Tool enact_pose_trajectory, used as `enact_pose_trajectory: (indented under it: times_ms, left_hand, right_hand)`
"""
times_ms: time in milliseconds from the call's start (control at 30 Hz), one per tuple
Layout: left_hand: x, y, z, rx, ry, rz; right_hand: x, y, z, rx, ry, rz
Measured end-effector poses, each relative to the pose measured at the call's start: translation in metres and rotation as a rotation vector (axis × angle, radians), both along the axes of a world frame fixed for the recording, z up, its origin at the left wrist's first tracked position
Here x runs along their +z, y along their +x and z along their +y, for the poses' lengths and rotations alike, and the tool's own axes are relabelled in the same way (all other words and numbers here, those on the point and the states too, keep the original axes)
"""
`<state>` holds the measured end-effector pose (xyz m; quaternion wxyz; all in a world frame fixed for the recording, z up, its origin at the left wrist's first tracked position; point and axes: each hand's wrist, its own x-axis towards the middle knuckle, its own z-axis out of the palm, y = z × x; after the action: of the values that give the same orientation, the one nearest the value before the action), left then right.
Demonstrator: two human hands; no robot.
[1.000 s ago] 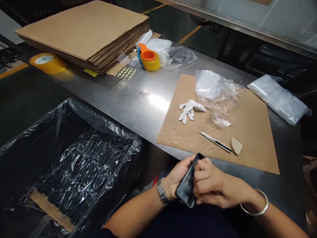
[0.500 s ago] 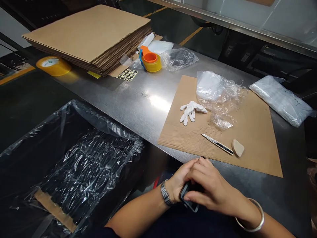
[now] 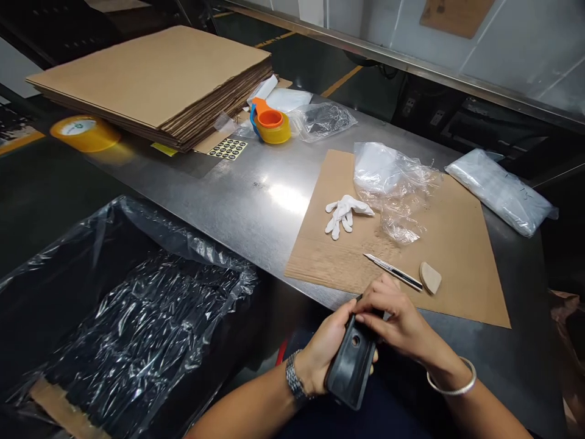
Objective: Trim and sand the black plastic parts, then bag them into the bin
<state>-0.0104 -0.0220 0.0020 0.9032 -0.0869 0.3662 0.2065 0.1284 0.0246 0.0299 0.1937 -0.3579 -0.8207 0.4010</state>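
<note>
A black trough-shaped part (image 3: pixel 351 366), apparently plastic or rubber with a small round hole, lies tilted in my left hand (image 3: pixel 323 347), whose fingers wrap round it from the left and beneath. My right hand (image 3: pixel 395 317) has its fingers curled over the upper end of the same part, thumb pressed at its inner edge; anything small between those fingertips is hidden. Just beyond my hands, a utility knife (image 3: pixel 393 272) and a beige rounded block (image 3: pixel 430 278) rest on a cardboard sheet (image 3: pixel 315 256). A white glove (image 3: pixel 343 213) lies further back on it.
Crumpled clear bags (image 3: pixel 388 177) lie on the cardboard, a wrapped packet (image 3: pixel 503 189) to the right. Stacked cardboard (image 3: pixel 150 73), tape rolls (image 3: pixel 85 134), an orange tape dispenser (image 3: pixel 270 119) and a sticker sheet (image 3: pixel 228 149) sit at the back left. A bin lined with plastic (image 3: pixel 173 329) stands left.
The black part has turned so its hollow inside faces up, showing much more of it. My right hand has moved up to its far end. The camera view has shifted slightly.
</note>
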Motion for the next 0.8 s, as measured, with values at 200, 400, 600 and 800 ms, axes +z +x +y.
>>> enact_pose_trajectory:
  times_ms: [200, 400, 600, 800]
  left_hand:
    - [0.001, -0.001, -0.005, -0.017, 0.028, 0.041]
    - [0.002, -0.004, -0.006, -0.021, 0.033, 0.064]
    - [0.003, -0.003, -0.01, 0.182, 0.149, 0.198]
    - [0.005, 0.0, -0.015, 0.394, 0.292, 0.279]
  right_hand:
    - [-0.004, 0.007, 0.012, -0.078, -0.037, 0.057]
    - [-0.013, 0.01, 0.008, -0.247, -0.206, 0.106]
    - [-0.01, 0.017, -0.015, -0.295, -0.235, -0.022]
    - [-0.02, 0.003, -0.037, -0.387, -0.45, 0.021]
